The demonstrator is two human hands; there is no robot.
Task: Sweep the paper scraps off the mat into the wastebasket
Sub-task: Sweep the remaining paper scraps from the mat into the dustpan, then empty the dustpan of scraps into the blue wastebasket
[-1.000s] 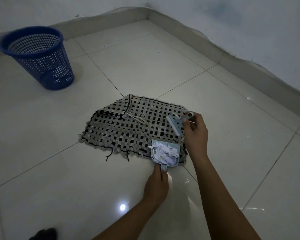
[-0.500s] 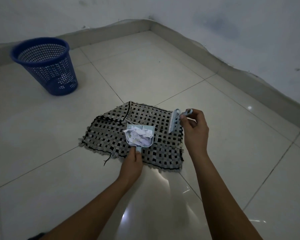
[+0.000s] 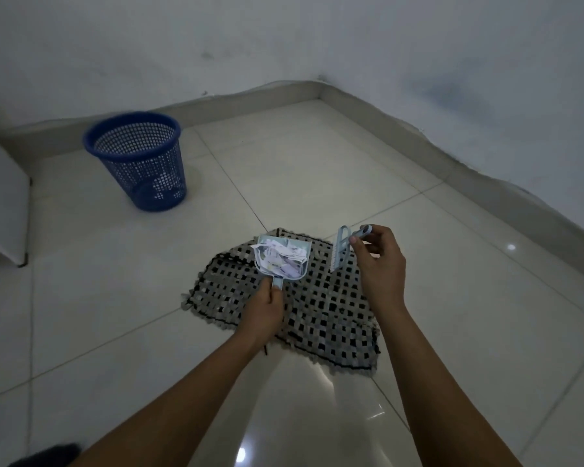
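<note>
A black-and-white woven mat (image 3: 321,308) lies on the tiled floor in the middle. My left hand (image 3: 263,310) grips the handle of a small pale-blue dustpan (image 3: 263,262), raised over the mat's far left part. A heap of white paper scraps (image 3: 282,257) fills the pan. My right hand (image 3: 380,269) holds a small pale-blue brush (image 3: 343,247) by its handle, bristles hanging down over the mat's far right edge. The blue mesh wastebasket (image 3: 139,160) stands upright at the far left, apart from the mat.
Walls with a low skirting (image 3: 452,156) meet in a corner behind the mat. A white cabinet or door edge (image 3: 4,203) stands at the far left. A dark shape (image 3: 48,455) sits at the bottom left. Bare tiles lie between the mat and the wastebasket.
My left hand has lifted the loaded dustpan off the mat's near edge and carried it left and away from me, towards the wastebasket. My right hand has kept the brush raised.
</note>
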